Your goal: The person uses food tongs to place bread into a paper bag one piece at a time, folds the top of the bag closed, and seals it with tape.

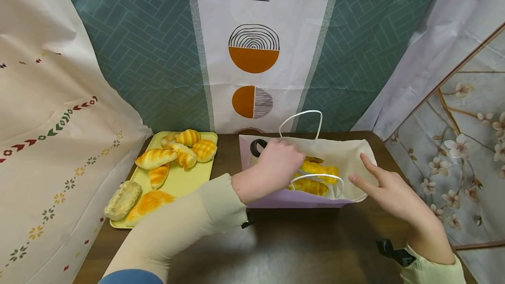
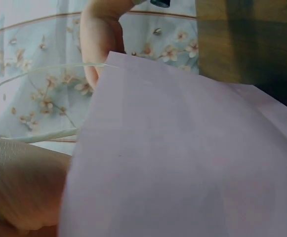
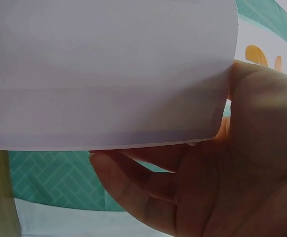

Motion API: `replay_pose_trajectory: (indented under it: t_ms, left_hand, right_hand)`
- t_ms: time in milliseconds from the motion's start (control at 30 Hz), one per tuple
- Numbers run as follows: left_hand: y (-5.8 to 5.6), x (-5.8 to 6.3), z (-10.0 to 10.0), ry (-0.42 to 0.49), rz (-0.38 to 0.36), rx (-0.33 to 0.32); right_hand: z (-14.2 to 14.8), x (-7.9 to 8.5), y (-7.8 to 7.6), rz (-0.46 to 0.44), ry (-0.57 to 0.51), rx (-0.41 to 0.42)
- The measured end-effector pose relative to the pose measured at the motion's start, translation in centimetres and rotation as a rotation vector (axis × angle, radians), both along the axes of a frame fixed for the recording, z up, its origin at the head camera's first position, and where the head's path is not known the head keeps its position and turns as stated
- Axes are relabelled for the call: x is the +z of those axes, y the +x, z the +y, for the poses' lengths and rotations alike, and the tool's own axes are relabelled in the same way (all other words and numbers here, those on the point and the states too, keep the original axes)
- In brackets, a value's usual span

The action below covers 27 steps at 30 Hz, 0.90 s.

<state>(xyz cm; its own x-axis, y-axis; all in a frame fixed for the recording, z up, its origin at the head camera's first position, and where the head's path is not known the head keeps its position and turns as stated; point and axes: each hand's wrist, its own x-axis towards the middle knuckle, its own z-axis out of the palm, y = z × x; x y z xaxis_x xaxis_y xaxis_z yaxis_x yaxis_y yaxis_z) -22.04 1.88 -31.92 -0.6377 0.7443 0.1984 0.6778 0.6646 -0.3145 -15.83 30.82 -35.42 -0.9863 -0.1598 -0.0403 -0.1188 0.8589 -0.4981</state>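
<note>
Thin walls and a light load

Head view: the lilac paper bag point(image 1: 292, 200) stands on the dark table point(image 1: 307, 240) at four o'clock from the centre, its mouth spread wide. The left hand point(image 1: 274, 165) reaches over the nine o'clock side of that mouth; its fingertips are out of sight, so I cannot tell whether they hold anything. The right hand point(image 1: 390, 192) is at three o'clock on the rim, loosely spread, with thumb and forefinger parted just inside the wall. Yellow bread pieces point(image 1: 311, 186) lie in the bag, while a yellow tray point(image 1: 185, 183) of more bread point(image 1: 156, 158) sits at eight o'clock. One white cord handle point(image 1: 309, 111) rises at twelve o'clock of the bag; another point(image 1: 315, 175) lies at six.

Left wrist view: the lilac wall fills the picture from the centre to six o'clock. The heel of the left hand shows at eight, the right hand at eleven.

Right wrist view: the bag spans nine to twelve o'clock, and the right hand's lower fingers bend softly beneath its edge, at about five.

The bag should be light, flexible and easily creased or torn, so the rim wants a gentle hold, thumb inside, fingers outside; for lifting, both cords together look safest. The bread appears light and soft, best cupped round its middle
</note>
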Motion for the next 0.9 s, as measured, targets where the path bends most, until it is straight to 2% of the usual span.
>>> replay_pose_trajectory:
  t_ms: [167, 300, 467, 633, 733, 800, 900]
  left_hand:
    - [-0.3, -0.6, 0.9, -0.034, 0.049, 0.003]
    - [-0.8, -1.1, 1.4, -0.040, 0.058, 0.015]
    - [-1.3, -1.7, 1.8, -0.058, 0.022, 0.038]
    - [-1.7, -2.2, 2.1, -0.086, -0.071, 0.061]
    - [-2.0, -2.1, 2.2, -0.055, -0.113, 0.082]
    - [-2.2, -1.9, 2.3, -0.027, -0.122, 0.090]
    - [-2.3, -1.6, 2.2, -0.002, -0.098, 0.096]
  right_hand:
    - [0.0, -0.1, 0.0, 0.010, 0.003, 0.006]
    - [0.1, 0.0, 0.0, 0.016, 0.016, -0.002]
    - [0.1, -0.1, 0.0, 0.005, 0.010, -0.001]
    - [0.0, -0.3, 0.0, 0.009, -0.005, 0.002]
    - [0.0, -0.2, -0.1, 0.017, -0.007, 0.002]
    - [-0.1, -0.1, -0.1, 0.020, -0.009, 0.004]
    - [-0.1, -0.1, 0.0, 0.014, -0.017, 0.006]
